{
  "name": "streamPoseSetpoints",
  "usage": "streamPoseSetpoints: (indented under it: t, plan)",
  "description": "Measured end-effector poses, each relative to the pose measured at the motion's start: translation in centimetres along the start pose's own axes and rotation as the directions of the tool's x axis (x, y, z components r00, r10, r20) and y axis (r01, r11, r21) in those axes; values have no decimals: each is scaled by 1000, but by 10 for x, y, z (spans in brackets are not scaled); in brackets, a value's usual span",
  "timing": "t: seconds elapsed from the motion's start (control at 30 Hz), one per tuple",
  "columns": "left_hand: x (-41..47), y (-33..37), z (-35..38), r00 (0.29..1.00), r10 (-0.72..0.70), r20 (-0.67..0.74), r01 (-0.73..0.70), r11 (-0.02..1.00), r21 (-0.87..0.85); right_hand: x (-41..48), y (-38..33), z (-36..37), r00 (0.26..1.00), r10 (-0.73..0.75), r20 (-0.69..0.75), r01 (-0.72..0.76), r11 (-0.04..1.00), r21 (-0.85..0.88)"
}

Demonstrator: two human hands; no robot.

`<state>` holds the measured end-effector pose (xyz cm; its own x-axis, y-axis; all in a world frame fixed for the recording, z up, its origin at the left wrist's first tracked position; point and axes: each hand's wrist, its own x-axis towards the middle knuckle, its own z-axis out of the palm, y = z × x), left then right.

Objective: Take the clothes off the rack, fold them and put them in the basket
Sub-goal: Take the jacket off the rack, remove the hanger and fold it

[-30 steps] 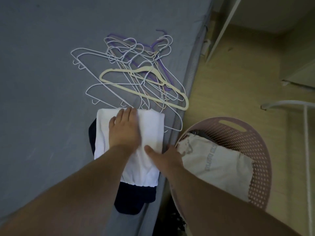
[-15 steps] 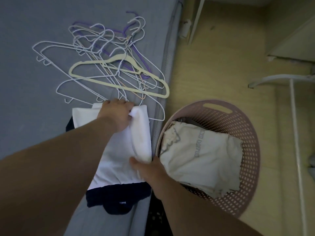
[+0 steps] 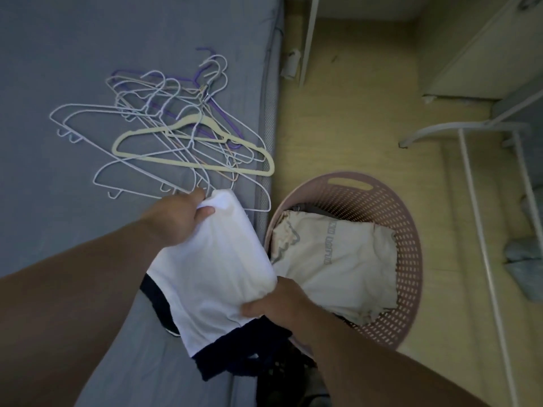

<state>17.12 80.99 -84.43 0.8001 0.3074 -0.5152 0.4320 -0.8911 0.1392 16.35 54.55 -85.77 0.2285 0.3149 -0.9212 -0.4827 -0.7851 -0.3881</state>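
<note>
A folded white garment with dark navy trim (image 3: pixel 211 265) is lifted off the grey bed (image 3: pixel 73 69) near its right edge. My left hand (image 3: pixel 179 218) grips its far corner, thumb on top. My right hand (image 3: pixel 279 304) holds its near right edge, fingers underneath. To the right, on the floor, stands a pink perforated basket (image 3: pixel 411 259) with a folded cream garment (image 3: pixel 338 259) with grey print lying inside. The navy part hangs down at the bed's edge.
A pile of several wire and plastic hangers (image 3: pixel 182 136) lies on the bed beyond my hands. A white drying rack frame (image 3: pixel 476 207) stands on the wooden floor at the right. A white cabinet (image 3: pixel 484 54) is at the far right.
Both hands went from pressing the folded white garment flat on the bed to gripping it and lifting it up, toward the basket side. The view has shifted right.
</note>
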Motion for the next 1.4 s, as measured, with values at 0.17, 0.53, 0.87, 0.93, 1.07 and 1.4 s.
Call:
streamPoseSetpoints:
  t: [0.17,0.53,0.87,0.93,1.07,1.4]
  plan:
    - [-27,59,2,999,33,-29,-37,990,-139,-41,-3,-104,997,73,-15,-74,944,-320]
    - [8,195,104,962,-272,14,231,789,-570,-7,-42,-241,828,530,-183,-367,265,-892]
    - [21,207,159,922,214,-322,-163,971,177,51,63,-221,903,-421,-88,-80,37,-996]
    - [23,214,149,871,461,-170,-374,846,381,57,71,-222,914,-390,-110,-97,52,-994]
    - [59,213,137,926,341,160,-373,773,513,72,73,-216,933,-333,-134,-99,118,-988]
    - [100,182,186,883,409,230,-467,719,515,131,97,-200,944,-221,-244,-197,215,-956]
